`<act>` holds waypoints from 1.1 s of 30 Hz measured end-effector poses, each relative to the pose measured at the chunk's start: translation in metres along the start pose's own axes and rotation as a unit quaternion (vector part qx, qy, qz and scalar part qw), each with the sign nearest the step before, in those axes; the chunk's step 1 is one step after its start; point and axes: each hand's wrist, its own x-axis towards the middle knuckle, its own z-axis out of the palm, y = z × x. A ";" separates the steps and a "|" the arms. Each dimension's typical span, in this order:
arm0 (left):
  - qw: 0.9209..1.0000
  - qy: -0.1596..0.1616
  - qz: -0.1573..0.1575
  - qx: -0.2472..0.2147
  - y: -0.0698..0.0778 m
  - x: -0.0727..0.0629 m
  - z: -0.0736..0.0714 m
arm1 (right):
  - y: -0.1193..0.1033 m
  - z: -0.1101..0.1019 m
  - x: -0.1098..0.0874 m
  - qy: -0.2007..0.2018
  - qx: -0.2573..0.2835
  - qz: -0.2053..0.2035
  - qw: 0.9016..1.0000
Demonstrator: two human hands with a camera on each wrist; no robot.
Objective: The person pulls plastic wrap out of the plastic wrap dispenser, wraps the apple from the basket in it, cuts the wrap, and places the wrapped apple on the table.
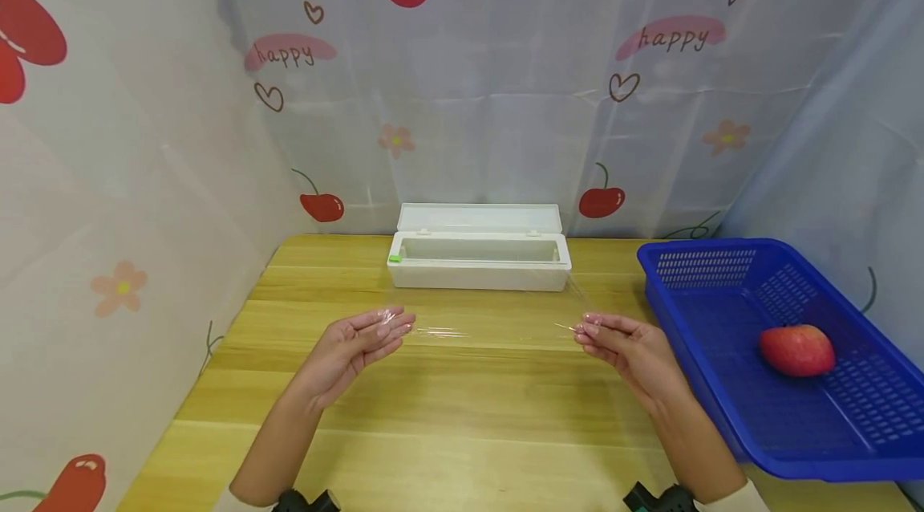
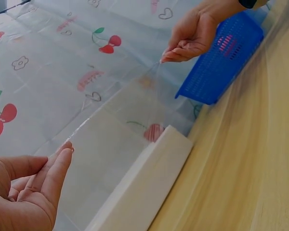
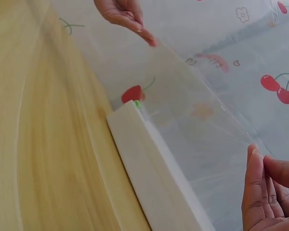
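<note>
A sheet of clear cling film (image 3: 207, 139) stretches between the two hands and runs back to a white dispenser box (image 1: 480, 278). The left hand (image 1: 354, 351) pinches the film's near left corner between thumb and fingers. At the opposite corner, the right hand (image 1: 635, 355) pinches the film with its fingertips. Both hands are held in front of the box, raised over the table. The dispenser's lid (image 1: 478, 217) stands tipped back, and a small green slider (image 1: 395, 258) sits at its left front edge. In the left wrist view, the film's near edge (image 2: 82, 126) looks taut.
To the right, a blue plastic basket (image 1: 751, 416) holds a red apple (image 1: 797, 350). The wooden table (image 1: 462, 432) meets a cherry-print curtain (image 1: 491, 135) behind the dispenser, with more curtain along both sides.
</note>
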 end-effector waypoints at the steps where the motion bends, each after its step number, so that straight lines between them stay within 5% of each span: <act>1: 1.000 0.000 0.000 -0.001 0.000 -0.001 0.000 | 0.000 0.000 -0.001 -0.001 -0.001 -0.002 1.000; 17: 1.000 -0.015 0.017 -0.012 0.003 -0.018 0.003 | -0.006 0.010 -0.015 -0.032 0.015 -0.028 0.999; 33: 0.998 -0.011 0.021 0.051 0.007 -0.031 0.008 | -0.013 0.017 -0.030 -0.040 0.004 -0.045 0.998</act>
